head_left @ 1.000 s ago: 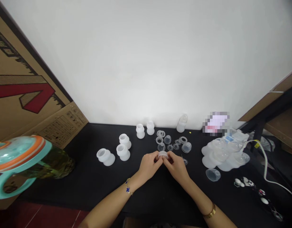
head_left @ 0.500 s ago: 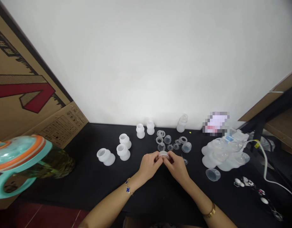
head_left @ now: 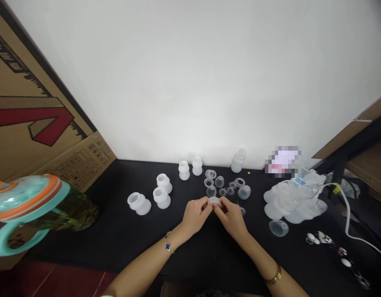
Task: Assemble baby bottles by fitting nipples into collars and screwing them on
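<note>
A small translucent ring (head_left: 214, 200) is pinched from both sides between my left hand (head_left: 195, 214) and my right hand (head_left: 230, 215). Fingers of both hands are closed on it. Just behind the ring lies a clear nipple-shaped piece (head_left: 211, 191), partly hidden. Beyond it several loose rings (head_left: 209, 182), a clear dome (head_left: 219, 181) and a clear cup (head_left: 244, 192) are spread on the black table. To the left, several white open-necked bottles (head_left: 162, 197) stand apart from my hands.
A capped bottle (head_left: 238, 161) stands by the wall. Several wrapped bottles (head_left: 286, 200), a loose clear cap (head_left: 278, 227), a white cable (head_left: 347, 214) and a beaded strap (head_left: 345, 262) lie right. A large teal-lidded jug (head_left: 58, 189) and cardboard (head_left: 81, 165) are left.
The whole view has shifted slightly. Both hands keep the same hold on the ring, and nothing on the table has visibly changed place.
</note>
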`<state>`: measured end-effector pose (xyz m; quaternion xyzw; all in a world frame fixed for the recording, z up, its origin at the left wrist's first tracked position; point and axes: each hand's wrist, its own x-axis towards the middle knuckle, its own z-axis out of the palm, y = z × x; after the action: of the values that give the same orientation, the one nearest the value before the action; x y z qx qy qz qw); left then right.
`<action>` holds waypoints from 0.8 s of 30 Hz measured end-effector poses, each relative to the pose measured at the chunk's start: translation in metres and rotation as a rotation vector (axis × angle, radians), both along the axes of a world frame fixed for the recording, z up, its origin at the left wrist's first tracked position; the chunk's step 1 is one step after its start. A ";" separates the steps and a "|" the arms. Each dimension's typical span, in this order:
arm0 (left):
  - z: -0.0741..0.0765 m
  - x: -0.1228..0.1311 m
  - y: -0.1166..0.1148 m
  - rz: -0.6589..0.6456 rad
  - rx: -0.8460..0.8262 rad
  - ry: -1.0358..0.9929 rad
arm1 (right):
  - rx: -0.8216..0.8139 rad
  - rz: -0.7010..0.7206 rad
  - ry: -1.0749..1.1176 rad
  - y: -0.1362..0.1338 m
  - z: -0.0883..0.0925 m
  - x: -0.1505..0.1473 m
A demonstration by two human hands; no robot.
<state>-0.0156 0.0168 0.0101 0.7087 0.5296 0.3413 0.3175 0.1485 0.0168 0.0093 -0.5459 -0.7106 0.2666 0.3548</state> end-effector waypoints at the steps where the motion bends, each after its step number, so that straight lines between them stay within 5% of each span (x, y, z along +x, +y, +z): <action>1: -0.001 0.000 0.000 0.001 0.002 0.000 | 0.000 0.001 -0.003 0.000 0.000 0.000; 18: 0.000 -0.002 0.003 0.073 0.108 0.205 | -0.036 0.036 -0.050 -0.001 -0.001 0.000; 24: 0.005 -0.003 0.004 0.054 0.081 0.092 | -0.043 0.041 -0.043 0.000 -0.002 0.001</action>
<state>-0.0183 0.0208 0.0156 0.7213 0.5483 0.3380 0.2547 0.1496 0.0173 0.0068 -0.5442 -0.7233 0.2772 0.3223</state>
